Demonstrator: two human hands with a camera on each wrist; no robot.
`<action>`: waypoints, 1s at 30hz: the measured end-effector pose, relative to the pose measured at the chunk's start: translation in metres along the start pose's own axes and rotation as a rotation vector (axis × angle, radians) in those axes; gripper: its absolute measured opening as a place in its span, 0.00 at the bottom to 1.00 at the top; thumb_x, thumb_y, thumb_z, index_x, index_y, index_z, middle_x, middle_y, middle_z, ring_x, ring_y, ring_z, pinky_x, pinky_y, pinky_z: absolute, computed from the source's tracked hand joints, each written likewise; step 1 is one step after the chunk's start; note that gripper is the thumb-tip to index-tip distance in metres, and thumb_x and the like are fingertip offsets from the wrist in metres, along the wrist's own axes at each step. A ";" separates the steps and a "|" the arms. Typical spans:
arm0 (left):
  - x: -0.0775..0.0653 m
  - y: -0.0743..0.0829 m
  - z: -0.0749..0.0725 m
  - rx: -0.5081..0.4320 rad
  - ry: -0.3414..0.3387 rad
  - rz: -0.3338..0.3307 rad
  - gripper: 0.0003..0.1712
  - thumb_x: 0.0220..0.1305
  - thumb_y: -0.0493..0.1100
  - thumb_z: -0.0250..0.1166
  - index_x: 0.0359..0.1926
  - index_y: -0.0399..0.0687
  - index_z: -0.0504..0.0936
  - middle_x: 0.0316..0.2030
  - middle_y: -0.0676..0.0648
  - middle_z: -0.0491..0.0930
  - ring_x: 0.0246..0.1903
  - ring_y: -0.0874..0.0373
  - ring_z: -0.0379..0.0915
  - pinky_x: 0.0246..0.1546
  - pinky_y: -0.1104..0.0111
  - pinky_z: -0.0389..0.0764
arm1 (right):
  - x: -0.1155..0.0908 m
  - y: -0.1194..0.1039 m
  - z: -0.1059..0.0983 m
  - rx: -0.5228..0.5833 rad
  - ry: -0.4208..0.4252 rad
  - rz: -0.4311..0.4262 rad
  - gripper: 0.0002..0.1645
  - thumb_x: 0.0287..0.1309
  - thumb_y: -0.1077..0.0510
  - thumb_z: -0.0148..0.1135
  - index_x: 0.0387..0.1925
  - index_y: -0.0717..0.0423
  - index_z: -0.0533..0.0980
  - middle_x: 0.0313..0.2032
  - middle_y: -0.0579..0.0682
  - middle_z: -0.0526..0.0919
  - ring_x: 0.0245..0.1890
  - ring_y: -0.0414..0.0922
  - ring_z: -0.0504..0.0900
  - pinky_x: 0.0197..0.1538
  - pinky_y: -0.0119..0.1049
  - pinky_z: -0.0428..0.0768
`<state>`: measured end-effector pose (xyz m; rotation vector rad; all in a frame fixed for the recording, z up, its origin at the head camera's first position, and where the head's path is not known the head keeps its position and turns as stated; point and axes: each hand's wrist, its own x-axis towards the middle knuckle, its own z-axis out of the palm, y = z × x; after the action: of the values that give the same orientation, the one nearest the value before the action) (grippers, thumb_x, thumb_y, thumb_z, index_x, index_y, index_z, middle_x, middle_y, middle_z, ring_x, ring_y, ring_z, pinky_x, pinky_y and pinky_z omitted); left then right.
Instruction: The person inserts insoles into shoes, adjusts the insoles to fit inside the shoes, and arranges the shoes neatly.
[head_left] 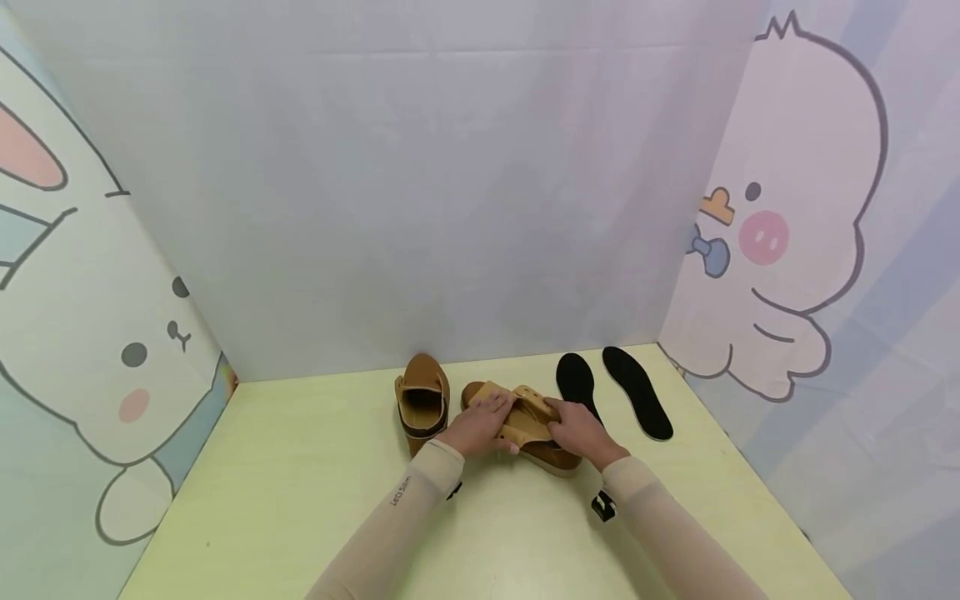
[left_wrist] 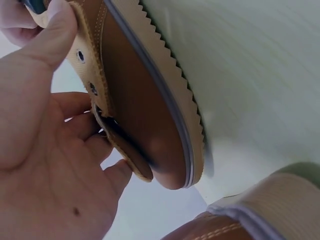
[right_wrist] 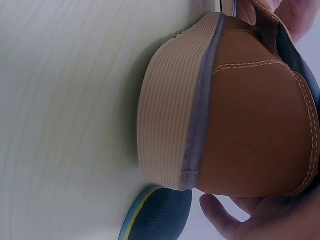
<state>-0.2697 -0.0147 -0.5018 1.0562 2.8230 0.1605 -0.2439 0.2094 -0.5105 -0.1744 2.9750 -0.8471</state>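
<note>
A brown leather shoe (head_left: 552,457) with a pale sole lies in front of me, toe to the left. Its tan tongue (left_wrist: 131,157) is folded forward over the toe, and its eyelet flaps (left_wrist: 86,70) are spread apart. My left hand (head_left: 477,423) holds the shoe's front, thumb at the near flap and fingers at the tongue. At the far flap, my right hand (head_left: 579,430) grips the upper edge near the heel. Stitching and the ribbed sole (right_wrist: 165,110) show at the heel in the right wrist view.
Left of my left hand stands the matching brown shoe (head_left: 424,372), toe toward the back wall. Two black insoles, one nearer (head_left: 576,377) and one farther right (head_left: 637,392), lie on the pale yellow table (head_left: 300,475). Printed cloth walls enclose the back and sides.
</note>
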 end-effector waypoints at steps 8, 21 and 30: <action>0.004 -0.002 0.006 -0.007 0.033 0.005 0.55 0.65 0.70 0.59 0.80 0.44 0.52 0.79 0.45 0.50 0.78 0.51 0.43 0.74 0.51 0.53 | 0.001 0.002 -0.004 0.002 0.001 0.010 0.34 0.63 0.61 0.56 0.71 0.60 0.70 0.53 0.59 0.82 0.31 0.45 0.75 0.38 0.41 0.76; 0.000 0.002 0.003 0.005 0.031 -0.017 0.54 0.65 0.70 0.59 0.80 0.44 0.53 0.78 0.45 0.52 0.78 0.51 0.44 0.75 0.51 0.52 | 0.003 0.004 -0.004 -0.006 -0.024 -0.005 0.32 0.62 0.60 0.56 0.69 0.59 0.73 0.56 0.59 0.81 0.35 0.45 0.77 0.43 0.43 0.78; -0.002 0.002 0.004 -0.039 0.072 -0.039 0.55 0.62 0.69 0.62 0.80 0.46 0.56 0.78 0.45 0.55 0.77 0.52 0.47 0.75 0.53 0.53 | 0.004 0.003 -0.005 0.025 -0.051 0.004 0.32 0.64 0.60 0.55 0.70 0.59 0.71 0.57 0.60 0.80 0.36 0.46 0.77 0.41 0.43 0.78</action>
<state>-0.2660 -0.0141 -0.5051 1.0065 2.8895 0.2545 -0.2483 0.2142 -0.5077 -0.1863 2.9156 -0.8651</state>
